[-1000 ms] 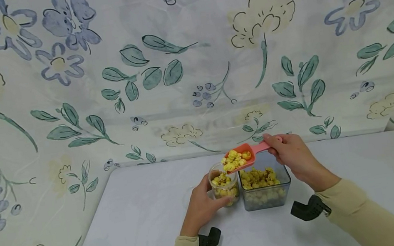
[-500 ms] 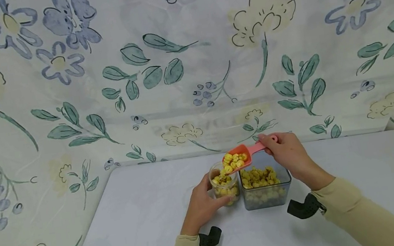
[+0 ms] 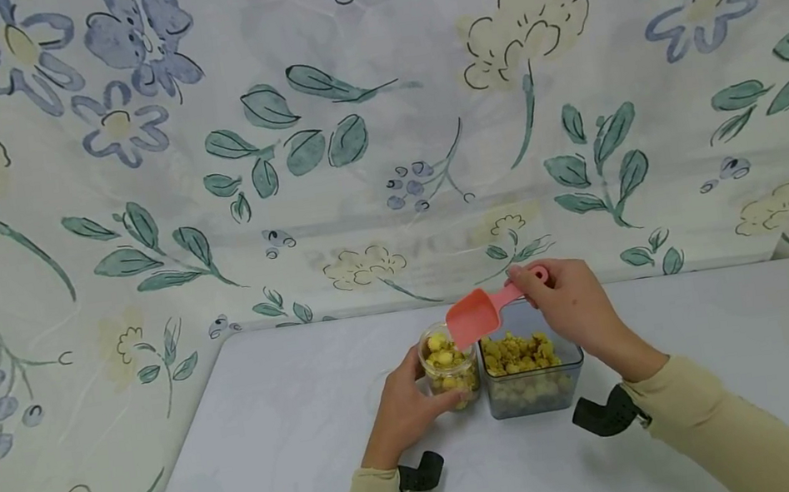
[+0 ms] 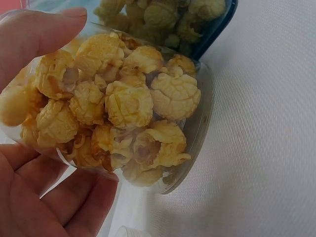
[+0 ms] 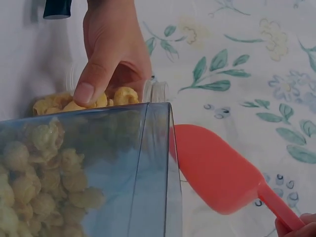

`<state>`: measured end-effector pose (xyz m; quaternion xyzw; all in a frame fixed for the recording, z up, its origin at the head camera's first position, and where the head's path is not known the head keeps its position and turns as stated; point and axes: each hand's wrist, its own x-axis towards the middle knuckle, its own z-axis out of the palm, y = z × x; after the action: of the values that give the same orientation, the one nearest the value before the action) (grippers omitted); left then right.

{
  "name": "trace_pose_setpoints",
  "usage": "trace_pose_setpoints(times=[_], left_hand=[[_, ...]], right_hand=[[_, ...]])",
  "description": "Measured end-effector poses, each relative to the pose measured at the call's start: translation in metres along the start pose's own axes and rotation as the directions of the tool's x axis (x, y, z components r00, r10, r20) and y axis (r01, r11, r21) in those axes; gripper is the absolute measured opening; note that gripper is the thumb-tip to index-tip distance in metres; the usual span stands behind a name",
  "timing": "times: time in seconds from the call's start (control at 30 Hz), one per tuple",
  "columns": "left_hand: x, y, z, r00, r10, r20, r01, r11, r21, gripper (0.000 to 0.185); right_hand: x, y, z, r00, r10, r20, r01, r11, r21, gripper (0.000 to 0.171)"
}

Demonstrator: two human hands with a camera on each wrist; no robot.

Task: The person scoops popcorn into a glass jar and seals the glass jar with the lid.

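My left hand [image 3: 404, 413] grips a clear round jar [image 3: 452, 383] of yellow popcorn [image 4: 129, 103], thumb on one side and fingers on the other. The jar stands upright on the table. In my right hand [image 3: 580, 312] is the handle of a pink scoop [image 3: 473, 317], its bowl tipped over the jar's mouth with no popcorn showing in it. Right of the jar stands a see-through grey-blue bin [image 3: 538, 404], partly filled with popcorn [image 3: 519, 353]. The right wrist view shows the scoop [image 5: 217, 170] beyond the bin's rim.
A white cloth covers the table [image 3: 265, 457]. Behind it hangs a flower-printed sheet [image 3: 423, 124]. A clear round-edged piece [image 4: 129, 232], mostly out of frame, lies below my left hand in the left wrist view.
The scoop has tilted down toward the jar and its popcorn has left it. More popcorn now shows near the jar's mouth. My right hand has shifted slightly left; the left hand holds still.
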<state>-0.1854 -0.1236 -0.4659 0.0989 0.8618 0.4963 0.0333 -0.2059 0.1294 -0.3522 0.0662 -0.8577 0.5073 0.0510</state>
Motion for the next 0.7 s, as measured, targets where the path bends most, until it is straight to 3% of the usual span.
trace_pose_setpoints(times=[0.27,0.7], left_hand=[[0.000,-0.001,0.000,1.000,-0.002,0.004,0.002,1.000,0.004,0.085],[-0.002,-0.001,-0.002,1.000,0.006,0.008,-0.006,1.000,-0.003,0.087]], right_hand=[[-0.007,-0.007,-0.001,0.994,-0.106,-0.026,0.104,0.993,-0.053,0.029],[-0.012,-0.008,-0.004,0.990,-0.118,-0.080,0.114,0.992,-0.063,0.030]])
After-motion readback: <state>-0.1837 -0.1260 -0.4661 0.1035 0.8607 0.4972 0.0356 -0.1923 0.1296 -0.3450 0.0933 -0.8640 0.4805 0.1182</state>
